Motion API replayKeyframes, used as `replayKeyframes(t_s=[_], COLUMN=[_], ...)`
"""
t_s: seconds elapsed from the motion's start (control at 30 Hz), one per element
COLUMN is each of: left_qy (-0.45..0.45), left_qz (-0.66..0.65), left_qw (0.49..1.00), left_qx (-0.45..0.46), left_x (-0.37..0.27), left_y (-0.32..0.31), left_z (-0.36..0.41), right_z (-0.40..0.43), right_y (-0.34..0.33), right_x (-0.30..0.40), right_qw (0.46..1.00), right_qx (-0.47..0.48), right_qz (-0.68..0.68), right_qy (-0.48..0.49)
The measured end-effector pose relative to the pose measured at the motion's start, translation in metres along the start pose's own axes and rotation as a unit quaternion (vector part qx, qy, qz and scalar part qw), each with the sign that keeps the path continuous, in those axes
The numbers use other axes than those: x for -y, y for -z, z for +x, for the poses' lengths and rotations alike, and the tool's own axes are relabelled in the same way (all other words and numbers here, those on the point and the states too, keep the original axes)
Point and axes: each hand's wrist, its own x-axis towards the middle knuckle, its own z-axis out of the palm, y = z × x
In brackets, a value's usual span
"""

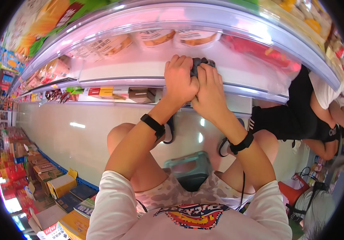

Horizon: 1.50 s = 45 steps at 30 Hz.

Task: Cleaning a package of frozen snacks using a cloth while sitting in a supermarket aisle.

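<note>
My left hand [181,78] and my right hand [209,90] meet side by side over the front part of a white store shelf [124,67]. Between their curled fingers is a bunched dark grey cloth [198,64], gripped by both hands. The fingers partly hide it, and the far edge of it shows above them. Beyond the hands, packaged snack bags [155,37] with printed fronts stand at the back of the shelf. A red package [259,51] lies farther right on the same shelf.
Clear shelf edging [124,81] runs below my hands, with small boxes [106,92] on the lower shelf. A teal plastic stool [190,168] is between my legs. Another person in black trousers [289,120] is close at the right. Cardboard cartons [62,183] stand at the left.
</note>
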Motion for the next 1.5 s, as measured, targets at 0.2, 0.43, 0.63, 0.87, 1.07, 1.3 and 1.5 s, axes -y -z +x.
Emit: replayKeyframes(t_s=[0.2,0.43,0.63,0.87,1.07,1.3,1.5], left_qy=[-0.008,0.019,0.002,-0.034,-0.042,-0.064,-0.063], left_qz=[-0.062,-0.121,-0.091,-0.021,-0.009,0.031,0.015], left_qw=[0.998,0.992,0.996,0.998,0.997,0.991,0.990], left_qx=[0.023,0.023,0.017,0.038,0.064,0.110,0.126], left_x=[-0.053,-0.117,-0.136,-0.140,-0.135,-0.128,-0.108], left_y=[-0.056,-0.121,-0.150,-0.155,-0.151,-0.147,-0.129], left_z=[0.015,0.019,0.019,0.018,0.018,0.012,0.017], right_z=[-0.032,-0.069,-0.084,-0.089,-0.080,-0.067,-0.052], right_y=[0.038,0.083,0.097,0.104,0.107,0.105,0.086], right_x=[-0.029,-0.079,-0.102,-0.102,-0.110,-0.124,-0.109], right_qw=[0.992,0.982,0.981,0.974,0.982,0.984,0.979], right_qx=[-0.058,-0.070,-0.092,-0.079,-0.080,-0.039,-0.040], right_qz=[0.011,-0.046,-0.045,-0.142,-0.062,-0.055,-0.074], right_qy=[-0.115,-0.169,-0.164,-0.156,-0.162,-0.167,-0.185])
